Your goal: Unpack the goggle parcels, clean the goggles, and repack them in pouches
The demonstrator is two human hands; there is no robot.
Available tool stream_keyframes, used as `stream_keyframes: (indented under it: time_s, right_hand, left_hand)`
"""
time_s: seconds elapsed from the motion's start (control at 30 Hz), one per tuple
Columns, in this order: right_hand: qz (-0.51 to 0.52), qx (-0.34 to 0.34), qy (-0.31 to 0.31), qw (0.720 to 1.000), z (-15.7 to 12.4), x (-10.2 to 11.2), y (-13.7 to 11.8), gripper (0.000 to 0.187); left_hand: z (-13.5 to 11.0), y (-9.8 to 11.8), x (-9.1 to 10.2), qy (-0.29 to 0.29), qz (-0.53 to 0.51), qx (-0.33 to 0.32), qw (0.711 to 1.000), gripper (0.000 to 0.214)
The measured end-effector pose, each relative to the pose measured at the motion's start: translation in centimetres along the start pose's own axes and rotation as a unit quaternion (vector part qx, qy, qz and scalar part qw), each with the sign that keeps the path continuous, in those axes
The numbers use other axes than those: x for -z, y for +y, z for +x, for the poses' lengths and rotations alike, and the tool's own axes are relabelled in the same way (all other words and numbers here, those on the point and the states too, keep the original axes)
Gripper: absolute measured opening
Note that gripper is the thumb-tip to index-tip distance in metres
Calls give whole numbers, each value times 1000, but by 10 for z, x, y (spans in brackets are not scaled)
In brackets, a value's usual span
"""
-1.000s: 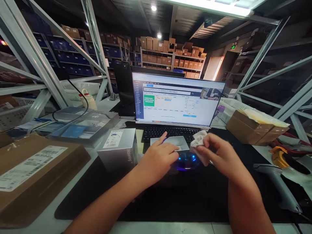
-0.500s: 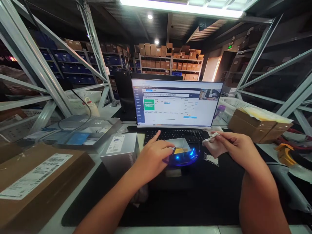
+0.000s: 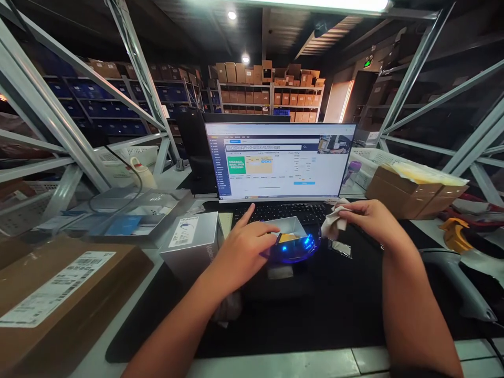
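Note:
My left hand (image 3: 244, 247) grips the near left corner of a small open grey box (image 3: 286, 230), its index finger pointing toward the keyboard (image 3: 289, 212). The box rests on a round device glowing blue (image 3: 299, 249) on the black mat (image 3: 307, 310). A yellowish item lies inside the box. My right hand (image 3: 374, 220) pinches a crumpled white cloth (image 3: 333, 223) just right of the box. A small clear plastic bag (image 3: 339, 248) lies on the mat under that hand.
A lit monitor (image 3: 279, 160) stands behind the keyboard. A silver product box (image 3: 191, 244) and a metal tray (image 3: 134, 212) sit at left, a labelled cardboard carton (image 3: 59, 294) nearer. Another carton (image 3: 409, 191) and a handheld scanner (image 3: 452, 283) lie at right. Shelving fills the background.
My right hand has carried the white cloth away from the box, to the right and toward the keyboard. The yellowish item inside the box came into view. My left hand stays on the box.

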State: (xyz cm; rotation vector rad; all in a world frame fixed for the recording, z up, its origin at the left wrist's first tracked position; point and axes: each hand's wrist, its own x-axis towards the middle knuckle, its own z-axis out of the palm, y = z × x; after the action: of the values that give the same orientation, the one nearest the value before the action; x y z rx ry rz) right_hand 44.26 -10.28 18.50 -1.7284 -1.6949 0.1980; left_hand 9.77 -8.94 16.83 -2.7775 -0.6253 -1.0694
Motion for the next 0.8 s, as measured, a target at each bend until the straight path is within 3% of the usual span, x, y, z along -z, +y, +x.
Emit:
stream_keyframes:
  time_s: [0.1, 0.2, 0.33, 0.4, 0.47, 0.53, 0.6, 0.7, 0.8]
  right_hand:
    - [8, -32, 10, 999, 7, -3, 4, 33]
    - [76, 8, 2, 997, 5, -4, -2, 40]
    - [25, 22, 171, 985, -14, -14, -33, 41]
    - [-18, 31, 209, 977, -25, -23, -52, 52]
    - [-35, 51, 211, 975, -33, -32, -66, 58]
    - [-65, 63, 209, 974, -34, -39, -71, 47]
    - [-131, 40, 198, 970, -30, -41, -69, 30]
    - [-224, -24, 195, 955, -24, -41, -65, 26]
    - [-199, -45, 235, 950, -29, -39, -70, 27]
  left_hand:
    - [1, 1, 2, -2, -3, 6, 1000, 20]
    - [1, 1, 2, -5, -1, 11, 1000, 21]
    - [1, 1, 0, -11, -3, 6, 1000, 22]
    - [1, 1, -2, -18, -5, 1, 1000, 21]
    - [1, 2, -3, -21, -2, -1, 1000, 22]
    - [2, 3, -3, -26, 0, -4, 1000, 25]
    - [2, 5, -5, -34, 0, -9, 999, 26]
    - [3, 6, -9, -48, 4, -21, 999, 26]
    - [3, 6, -14, -53, 7, -34, 998, 22]
